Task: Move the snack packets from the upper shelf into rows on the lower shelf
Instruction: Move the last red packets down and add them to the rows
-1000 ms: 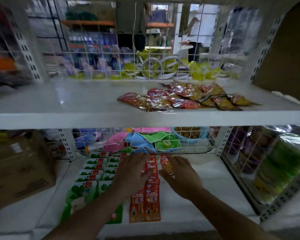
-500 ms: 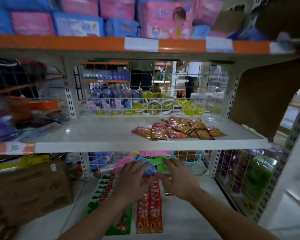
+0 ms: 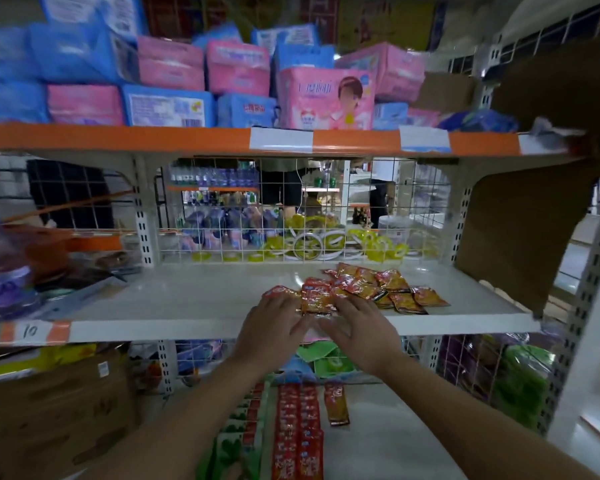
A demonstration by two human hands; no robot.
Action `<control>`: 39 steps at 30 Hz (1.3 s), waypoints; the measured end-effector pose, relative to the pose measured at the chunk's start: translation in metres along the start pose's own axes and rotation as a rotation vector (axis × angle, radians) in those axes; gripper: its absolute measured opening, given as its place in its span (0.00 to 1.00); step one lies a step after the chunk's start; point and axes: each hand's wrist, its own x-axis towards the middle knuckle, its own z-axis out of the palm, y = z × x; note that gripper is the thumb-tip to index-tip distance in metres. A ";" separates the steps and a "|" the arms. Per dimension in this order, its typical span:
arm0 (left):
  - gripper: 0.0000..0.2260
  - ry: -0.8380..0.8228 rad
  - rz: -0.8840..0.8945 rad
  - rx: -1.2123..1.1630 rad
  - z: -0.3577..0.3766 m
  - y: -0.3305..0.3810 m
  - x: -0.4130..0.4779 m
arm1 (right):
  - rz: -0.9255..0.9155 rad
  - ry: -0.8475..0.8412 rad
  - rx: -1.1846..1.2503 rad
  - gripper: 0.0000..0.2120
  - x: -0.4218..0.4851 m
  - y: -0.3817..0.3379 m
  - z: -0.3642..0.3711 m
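Snack packets [image 3: 357, 289] lay in a loose, overlapping pile toward the right front of the upper shelf [image 3: 187, 299], a heap that looked dumped rather than displayed and so awaited sorting. Below, on the lower shelf [image 3: 406, 441], two red rows [image 3: 298, 434] ran front to back beside green packs [image 3: 234, 441]. Each packet overlapped the next, seemingly so that the labels faced the shopper. One lone packet [image 3: 336, 403] lay just to the right of the rows, likely the start of a third.

The person's left hand [image 3: 274, 327] and right hand [image 3: 361, 332] reached side by side over the upper shelf's front edge, close together but not touching. Both were spread wide, fingers straight and splayed, palms down. The left fingertips [image 3: 281, 306] rested on the nearest red packet at the pile's left end, and the right fingers [image 3: 350, 310] lay on the packets at its near edge. Neither hand had curled around anything, and nothing was lifted clear of the shelf.

The two-handed reach suggested a gathering of several packets at once rather than a single pick. Much of the pile was yet to be moved, so the job appeared well short of done.
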 end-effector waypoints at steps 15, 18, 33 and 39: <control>0.36 -0.220 -0.299 -0.043 0.056 -0.009 0.096 | 0.263 -0.071 -0.192 0.25 0.098 0.072 0.001; 0.40 -0.336 -0.365 -0.053 0.050 -0.009 0.108 | 0.295 -0.168 -0.227 0.22 0.107 0.077 0.002; 0.24 -0.081 -0.517 -0.864 0.028 -0.004 0.085 | 0.463 0.060 0.476 0.16 0.100 0.077 -0.014; 0.23 0.071 -0.579 -1.172 0.005 -0.002 0.073 | 0.383 0.110 0.807 0.10 0.088 0.058 -0.022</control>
